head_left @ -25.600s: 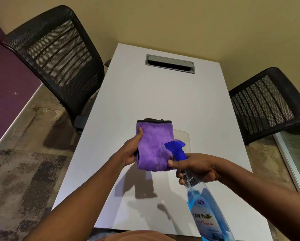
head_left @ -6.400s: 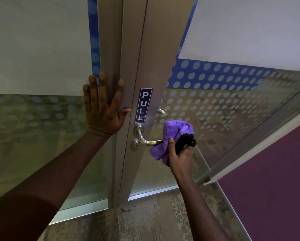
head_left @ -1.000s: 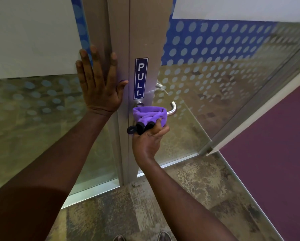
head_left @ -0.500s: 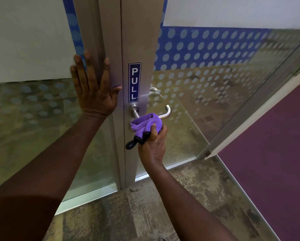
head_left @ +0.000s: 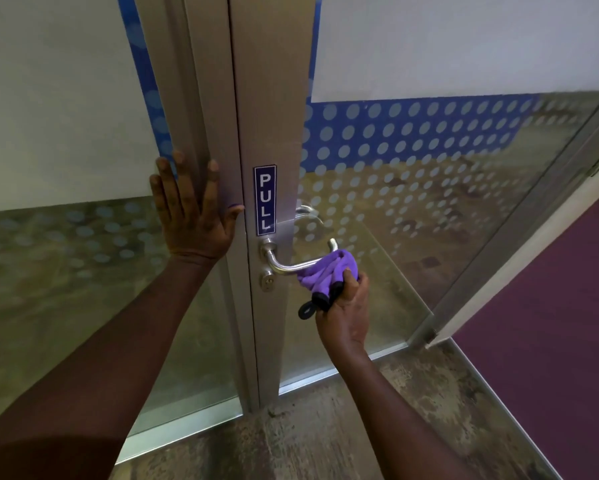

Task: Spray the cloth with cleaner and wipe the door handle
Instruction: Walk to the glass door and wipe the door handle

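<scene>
A silver lever door handle (head_left: 284,265) juts from the grey metal door frame (head_left: 274,98), below a blue PULL sign (head_left: 265,199). My right hand (head_left: 343,306) grips a bunched purple cloth (head_left: 327,271) with black edging, wrapped around the outer end of the handle. The inner half of the lever and its round base are bare. My left hand (head_left: 192,216) lies flat with spread fingers on the frame to the left of the sign. No spray bottle is in view.
Glass panels with frosted dots and a blue band (head_left: 412,133) flank the frame. A keyhole (head_left: 267,280) sits under the handle. A purple wall (head_left: 551,323) runs along the right. Mottled carpet (head_left: 326,438) covers the floor below.
My right hand has slid the cloth from the handle's base outward to its free end, uncovering the inner lever. My left hand stays flat on the frame.
</scene>
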